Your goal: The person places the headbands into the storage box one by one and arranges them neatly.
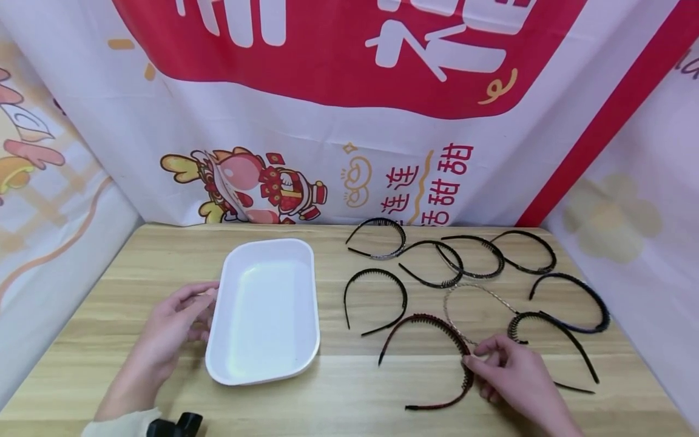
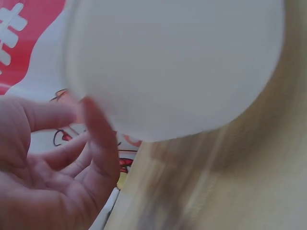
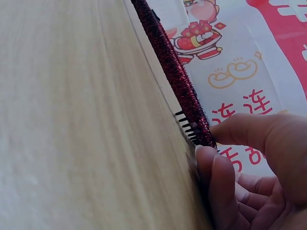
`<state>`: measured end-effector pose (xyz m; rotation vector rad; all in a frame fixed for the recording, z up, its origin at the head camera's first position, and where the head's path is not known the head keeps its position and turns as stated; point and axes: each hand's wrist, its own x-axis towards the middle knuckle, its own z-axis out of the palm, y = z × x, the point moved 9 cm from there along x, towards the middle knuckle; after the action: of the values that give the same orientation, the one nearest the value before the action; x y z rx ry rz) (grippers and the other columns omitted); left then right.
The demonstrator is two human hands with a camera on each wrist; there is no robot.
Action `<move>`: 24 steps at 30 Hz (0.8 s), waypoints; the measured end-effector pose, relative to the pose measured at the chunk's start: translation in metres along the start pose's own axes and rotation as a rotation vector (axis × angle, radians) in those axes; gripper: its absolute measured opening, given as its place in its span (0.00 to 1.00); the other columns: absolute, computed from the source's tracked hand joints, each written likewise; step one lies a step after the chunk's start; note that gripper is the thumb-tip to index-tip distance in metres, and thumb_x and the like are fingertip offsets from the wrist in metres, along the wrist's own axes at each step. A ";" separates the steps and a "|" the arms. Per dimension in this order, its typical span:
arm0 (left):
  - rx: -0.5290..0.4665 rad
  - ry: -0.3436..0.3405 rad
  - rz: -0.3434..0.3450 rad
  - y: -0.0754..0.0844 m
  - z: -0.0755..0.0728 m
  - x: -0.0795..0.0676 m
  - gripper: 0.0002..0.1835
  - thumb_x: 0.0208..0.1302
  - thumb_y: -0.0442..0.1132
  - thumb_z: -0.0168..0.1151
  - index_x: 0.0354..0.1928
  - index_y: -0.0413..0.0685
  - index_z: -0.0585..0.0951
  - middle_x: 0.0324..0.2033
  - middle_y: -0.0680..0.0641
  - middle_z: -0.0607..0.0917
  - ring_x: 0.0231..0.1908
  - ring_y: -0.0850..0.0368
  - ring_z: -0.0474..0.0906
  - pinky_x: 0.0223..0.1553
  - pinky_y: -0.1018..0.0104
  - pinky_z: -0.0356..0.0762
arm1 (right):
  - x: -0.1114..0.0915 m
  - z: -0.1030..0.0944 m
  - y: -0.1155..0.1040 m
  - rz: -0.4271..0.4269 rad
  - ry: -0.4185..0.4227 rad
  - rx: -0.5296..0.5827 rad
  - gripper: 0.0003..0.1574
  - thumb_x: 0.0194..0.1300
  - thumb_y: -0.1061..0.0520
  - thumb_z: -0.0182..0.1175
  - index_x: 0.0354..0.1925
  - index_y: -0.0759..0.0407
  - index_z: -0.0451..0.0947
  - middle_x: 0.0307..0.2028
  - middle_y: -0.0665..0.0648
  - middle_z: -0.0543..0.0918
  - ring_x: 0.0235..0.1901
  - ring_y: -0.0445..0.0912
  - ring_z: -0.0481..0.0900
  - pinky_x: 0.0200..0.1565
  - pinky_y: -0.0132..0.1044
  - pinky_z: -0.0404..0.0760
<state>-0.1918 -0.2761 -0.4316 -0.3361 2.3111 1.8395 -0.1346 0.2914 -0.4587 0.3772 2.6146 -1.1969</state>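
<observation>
A white rectangular tray (image 1: 262, 315) with rounded corners and nothing in it lies to the left. At its left side is my left hand (image 1: 177, 328), thumb and forefinger pinching the rim; the left wrist view shows the tray (image 2: 177, 62) blurred beside the fingers. My right hand (image 1: 510, 373) pinches a dark red glittery headband (image 1: 431, 318) between thumb and forefinger. The headband has small black comb teeth on its inner side. In the right wrist view the headband (image 3: 170, 62) rises edge-on from the fingertips.
Several black toothed headbands, among them one at the near left (image 1: 377, 273) and one at the far right (image 1: 601, 309), spread over the table's right side. A thin braided headband (image 1: 449, 303) lies behind the red one. A printed cloth (image 1: 327, 133) hangs at the back.
</observation>
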 end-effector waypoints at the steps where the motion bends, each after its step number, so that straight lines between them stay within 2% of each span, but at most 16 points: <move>1: -0.018 -0.011 0.009 0.001 0.000 0.000 0.25 0.82 0.50 0.61 0.72 0.47 0.75 0.40 0.62 0.87 0.38 0.61 0.84 0.37 0.62 0.89 | 0.000 0.000 0.000 0.000 0.007 -0.008 0.28 0.65 0.45 0.77 0.52 0.61 0.81 0.27 0.55 0.85 0.23 0.47 0.85 0.26 0.39 0.87; 3: -0.036 -0.033 0.026 0.003 0.000 -0.001 0.24 0.79 0.46 0.65 0.70 0.47 0.76 0.40 0.60 0.87 0.37 0.60 0.84 0.37 0.61 0.90 | -0.001 -0.001 -0.001 0.001 0.017 -0.014 0.27 0.65 0.45 0.77 0.51 0.61 0.81 0.27 0.55 0.85 0.23 0.47 0.85 0.26 0.38 0.86; 6: -0.011 -0.059 0.049 0.005 0.003 -0.001 0.27 0.77 0.40 0.67 0.73 0.44 0.73 0.41 0.59 0.85 0.38 0.61 0.85 0.39 0.61 0.91 | -0.002 -0.001 -0.002 0.003 0.019 -0.009 0.26 0.64 0.45 0.78 0.50 0.60 0.81 0.26 0.55 0.85 0.23 0.47 0.86 0.26 0.38 0.86; 10: 0.001 -0.060 0.043 0.002 0.005 -0.001 0.31 0.76 0.36 0.67 0.76 0.41 0.70 0.42 0.60 0.83 0.38 0.62 0.85 0.41 0.64 0.90 | -0.002 0.001 -0.001 0.005 0.023 0.009 0.25 0.63 0.45 0.79 0.48 0.60 0.82 0.26 0.54 0.86 0.22 0.48 0.86 0.26 0.38 0.86; 17: 0.016 -0.034 0.008 -0.001 0.006 -0.005 0.35 0.77 0.42 0.67 0.80 0.44 0.67 0.43 0.58 0.83 0.38 0.61 0.84 0.40 0.63 0.90 | -0.002 0.003 0.002 0.012 0.052 0.047 0.25 0.63 0.45 0.79 0.46 0.60 0.83 0.25 0.55 0.85 0.21 0.48 0.85 0.25 0.38 0.87; 24: 0.048 -0.028 -0.008 -0.002 0.009 -0.010 0.36 0.79 0.46 0.65 0.81 0.45 0.64 0.44 0.57 0.82 0.36 0.60 0.84 0.39 0.62 0.89 | -0.002 0.003 0.004 0.018 0.071 0.023 0.25 0.63 0.42 0.79 0.45 0.58 0.83 0.24 0.53 0.85 0.20 0.48 0.84 0.24 0.38 0.85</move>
<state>-0.1823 -0.2666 -0.4326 -0.3105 2.3273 1.7705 -0.1309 0.2916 -0.4632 0.4552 2.6530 -1.2307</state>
